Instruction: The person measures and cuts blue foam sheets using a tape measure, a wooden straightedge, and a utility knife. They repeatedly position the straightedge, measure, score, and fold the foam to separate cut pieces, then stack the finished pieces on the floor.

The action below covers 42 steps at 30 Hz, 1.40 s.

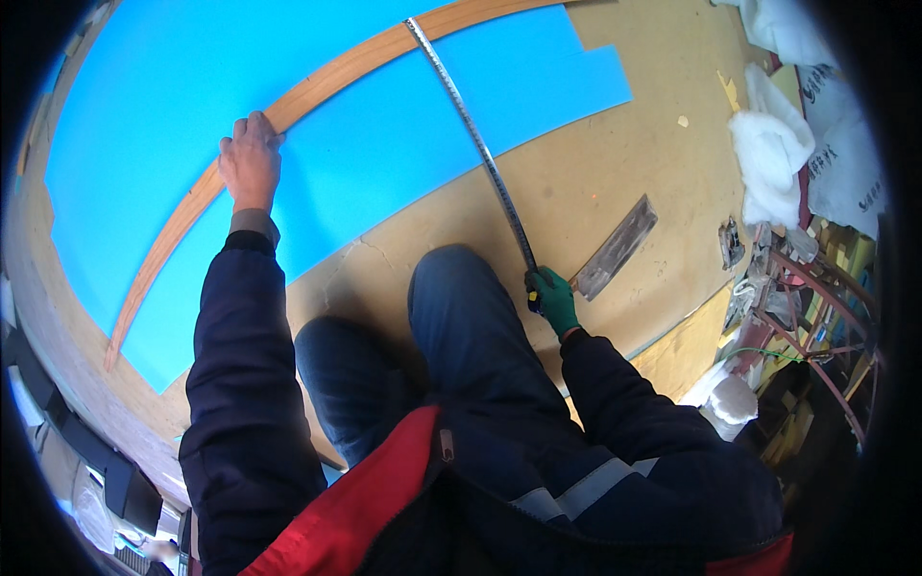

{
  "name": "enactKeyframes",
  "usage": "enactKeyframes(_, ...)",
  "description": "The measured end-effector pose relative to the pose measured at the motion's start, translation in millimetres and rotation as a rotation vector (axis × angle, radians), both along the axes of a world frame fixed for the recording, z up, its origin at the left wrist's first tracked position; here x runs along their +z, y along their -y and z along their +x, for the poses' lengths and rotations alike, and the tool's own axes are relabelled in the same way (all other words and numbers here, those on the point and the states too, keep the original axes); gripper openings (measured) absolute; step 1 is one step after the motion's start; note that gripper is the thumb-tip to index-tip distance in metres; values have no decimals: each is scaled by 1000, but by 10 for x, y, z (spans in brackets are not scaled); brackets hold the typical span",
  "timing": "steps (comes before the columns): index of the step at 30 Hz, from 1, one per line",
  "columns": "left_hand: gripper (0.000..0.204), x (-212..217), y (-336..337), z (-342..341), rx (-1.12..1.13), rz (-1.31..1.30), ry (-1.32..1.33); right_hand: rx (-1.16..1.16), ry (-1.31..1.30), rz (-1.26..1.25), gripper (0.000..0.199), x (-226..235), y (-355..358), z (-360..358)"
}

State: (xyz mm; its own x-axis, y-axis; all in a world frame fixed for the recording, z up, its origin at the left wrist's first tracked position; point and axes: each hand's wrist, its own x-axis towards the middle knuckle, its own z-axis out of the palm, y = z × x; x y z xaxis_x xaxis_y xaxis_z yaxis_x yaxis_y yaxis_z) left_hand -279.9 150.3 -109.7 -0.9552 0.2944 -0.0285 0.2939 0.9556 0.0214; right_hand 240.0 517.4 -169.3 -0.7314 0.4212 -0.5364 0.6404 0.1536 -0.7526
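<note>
Two hands are at one wooden strip point(346, 70), which lies on one blue sheet point(370, 158). Its long axis goes from lower left to upper right; it looks curved, but the lens may add to this. The left hand point(252, 161), bare, is the nearer one: it lies over the strip, fingers bent; whether they pinch or only press, I cannot tell. The right hand point(555, 298), in a green glove, is well apart, below and to the right, with fingers closed around one tape measure point(533, 294). From there its single metal blade point(483, 149) runs up and leftward, across the strip's direction, meeting it farther right than the left hand. One dark flat bar point(618, 250) lies just beside the glove, on the tan surface point(663, 125).
</note>
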Motion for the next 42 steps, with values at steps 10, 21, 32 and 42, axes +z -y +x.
enactKeyframes(10, 48, -52, 40, -13, 11, -4, 8, 9, 36, 31, 18, 341, -65, -238)
enactKeyframes(21, 49, -25, 508, 120, -42, 413, 9, 212, 582, 913, 33, -327, -2077, 1785)
enactKeyframes(32, 50, -58, 2474, 825, 665, 311, 20, -453, 715, 157, 56, 133, -574, 748)
enactKeyframes(42, 92, -112, 3765, 515, 939, 246, 89, -438, 372, -330, 39, 104, -984, 676)
